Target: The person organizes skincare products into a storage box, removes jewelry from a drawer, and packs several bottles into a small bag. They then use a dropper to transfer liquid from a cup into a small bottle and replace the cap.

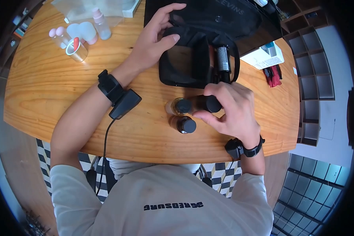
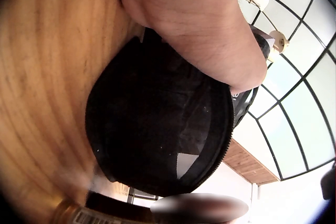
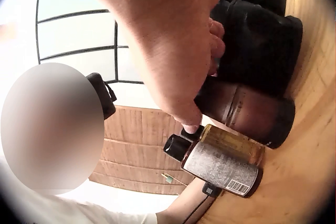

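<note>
A black zippered toiletry case [image 1: 181, 80] lies with its lid [image 1: 240, 19] raised at the back of the table. My left hand [image 1: 149, 47] rests on its left rim, thumb and index finger stretched out along it. With my right hand [image 1: 238, 110], I grip a dark brown bottle [image 3: 249, 113] that has a black cap, standing just in front of the case. Close beside it are two smaller black-capped bottles, one of yellowish liquid [image 1: 173, 106] and one dark with a pale label [image 3: 218, 169]. Inside the case, a black labelled tube [image 1: 223, 59] lies right of the divider.
On the table's left are a silvery cup [image 1: 78, 54] holding a red-tipped item, a pink-capped bottle [image 1: 102, 25] and several small containers. A white box [image 1: 265, 57] and a dark red cloth [image 1: 273, 76] lie to the right. The wrist camera's cable [image 1: 105, 149] drops over the front edge.
</note>
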`<state>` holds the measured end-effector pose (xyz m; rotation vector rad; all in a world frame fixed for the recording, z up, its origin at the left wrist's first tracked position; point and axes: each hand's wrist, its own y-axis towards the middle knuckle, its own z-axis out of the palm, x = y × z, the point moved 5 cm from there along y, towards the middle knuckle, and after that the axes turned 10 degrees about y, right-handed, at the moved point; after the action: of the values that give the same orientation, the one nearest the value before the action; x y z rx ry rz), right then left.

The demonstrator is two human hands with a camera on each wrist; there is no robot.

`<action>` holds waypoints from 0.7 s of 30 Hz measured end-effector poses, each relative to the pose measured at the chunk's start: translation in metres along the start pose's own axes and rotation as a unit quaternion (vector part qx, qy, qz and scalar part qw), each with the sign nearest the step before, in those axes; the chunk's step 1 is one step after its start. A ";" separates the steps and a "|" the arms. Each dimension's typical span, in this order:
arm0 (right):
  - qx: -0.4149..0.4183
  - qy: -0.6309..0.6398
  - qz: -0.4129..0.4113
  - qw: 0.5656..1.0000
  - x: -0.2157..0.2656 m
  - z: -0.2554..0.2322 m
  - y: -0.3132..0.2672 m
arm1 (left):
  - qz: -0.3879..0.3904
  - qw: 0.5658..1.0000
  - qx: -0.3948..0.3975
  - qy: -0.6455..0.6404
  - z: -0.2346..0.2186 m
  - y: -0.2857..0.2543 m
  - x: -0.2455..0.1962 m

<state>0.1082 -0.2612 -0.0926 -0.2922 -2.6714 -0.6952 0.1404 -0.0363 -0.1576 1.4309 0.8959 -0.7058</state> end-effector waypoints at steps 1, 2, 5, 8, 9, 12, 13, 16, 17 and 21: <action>0.025 -0.012 0.019 0.999 -0.001 0.002 -0.002 | 0.000 1.000 -0.001 -0.008 0.000 0.000 -0.001; 0.050 -0.024 0.039 0.998 -0.003 0.003 -0.004 | 0.000 1.000 -0.002 -0.007 0.000 0.000 0.001; -0.009 0.007 0.005 1.000 -0.009 -0.007 -0.008 | 0.037 0.998 -0.023 0.037 -0.001 -0.001 0.004; -0.154 0.098 0.017 0.983 -0.024 -0.029 -0.018 | 0.031 0.998 -0.018 0.053 -0.002 -0.003 0.004; -0.239 0.166 0.038 0.956 -0.027 -0.032 -0.019 | 0.035 0.998 -0.017 0.050 -0.002 -0.002 0.006; -0.335 0.253 0.074 0.904 -0.029 -0.035 -0.007 | 0.042 0.998 -0.019 0.041 -0.002 -0.002 0.007; -0.286 0.174 0.057 0.940 -0.029 -0.035 0.006 | 0.043 0.998 -0.023 0.034 -0.001 -0.002 0.007; -0.174 0.003 -0.018 0.985 -0.023 -0.023 0.043 | 0.039 0.998 -0.024 0.039 -0.002 -0.002 0.006; -0.147 -0.064 -0.031 0.987 -0.025 -0.015 0.049 | 0.041 0.998 -0.026 0.040 -0.003 -0.002 0.006; -0.067 -0.160 -0.060 0.983 -0.023 0.004 0.066 | 0.039 0.998 -0.028 0.042 -0.005 -0.002 0.009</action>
<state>0.1468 -0.2046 -0.0767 -0.3028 -2.9700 -0.9395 0.1427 -0.0300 -0.1665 1.4470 0.9131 -0.5611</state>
